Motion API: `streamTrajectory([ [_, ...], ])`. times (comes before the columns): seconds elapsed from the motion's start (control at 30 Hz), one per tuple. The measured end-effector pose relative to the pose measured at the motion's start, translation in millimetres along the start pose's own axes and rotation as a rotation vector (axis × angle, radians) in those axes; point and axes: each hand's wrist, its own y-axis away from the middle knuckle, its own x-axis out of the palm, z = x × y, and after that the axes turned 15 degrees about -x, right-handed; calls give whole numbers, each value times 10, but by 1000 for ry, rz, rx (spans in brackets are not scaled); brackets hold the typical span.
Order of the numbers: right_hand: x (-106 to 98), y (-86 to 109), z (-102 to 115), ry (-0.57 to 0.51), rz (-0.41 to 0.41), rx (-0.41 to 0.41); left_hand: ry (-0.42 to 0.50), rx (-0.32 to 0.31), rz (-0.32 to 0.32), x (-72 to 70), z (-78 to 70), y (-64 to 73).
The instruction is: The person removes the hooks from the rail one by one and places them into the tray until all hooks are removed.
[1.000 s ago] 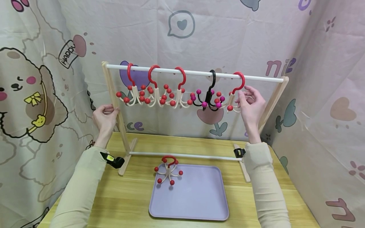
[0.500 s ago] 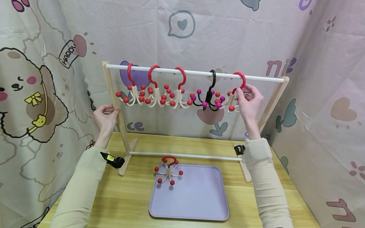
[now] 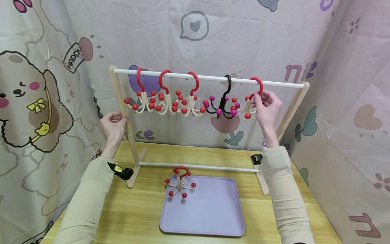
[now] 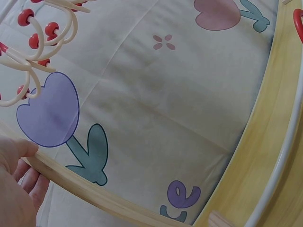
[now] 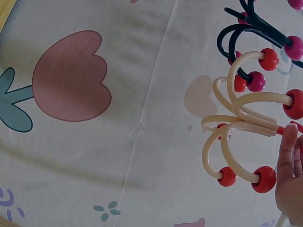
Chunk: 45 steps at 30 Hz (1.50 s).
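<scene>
In the head view a wooden rack (image 3: 129,135) with white rods stands on the table. My left hand (image 3: 112,125) pinches its left post, thumb on one side and fingers on the other in the left wrist view. From the top rod (image 3: 210,78) hang several multi-arm hook hangers with ball tips. At the right end, my right hand (image 3: 268,107) pinches the red hook of a cream hanger (image 3: 247,107), just above its arms. Left of it hangs a black hanger (image 3: 223,103) with magenta balls. Farther left hang three cream hangers (image 3: 167,101) with red hooks.
A lilac tray (image 3: 213,206) lies on the wooden table (image 3: 128,213) in front of the rack. Another cream hanger (image 3: 179,184) with a red hook sits at the tray's back left corner. A patterned curtain (image 3: 231,37) surrounds the table at the back and sides.
My right hand has moved slightly left and up from beside the rightmost hanger to grip its red hook, and that hanger has turned a little. The left hand stays on the post.
</scene>
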Motion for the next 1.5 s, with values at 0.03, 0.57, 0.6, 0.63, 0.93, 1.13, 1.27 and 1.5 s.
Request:
streamTrajectory([
  [0.03, -1, 0, -1, 4, 0, -2, 4, 3, -2, 1, 1, -2],
  [0.57, -42, 5, 39, 14, -20, -9, -3, 1, 9, -10, 3, 2],
  [0.6, -46, 5, 41, 13, -22, -10, -4, -1, 10, -11, 2, 0],
  [0.63, -49, 4, 41, 16, -25, -12, -4, 1, 10, -11, 2, -1],
  [0.93, -79, 8, 48, 43, -34, -13, 12, 14, 6, -8, 4, -3],
  [1.13, -82, -8, 55, 1, -46, -24, 6, 7, 15, -17, 2, -4],
  [1.27, -88, -29, 82, -15, -64, -25, 7, 8, 9, -11, 1, 3],
  [1.5, -126, -24, 118, 41, -85, -20, 12, -3, 6, -7, -2, -1],
])
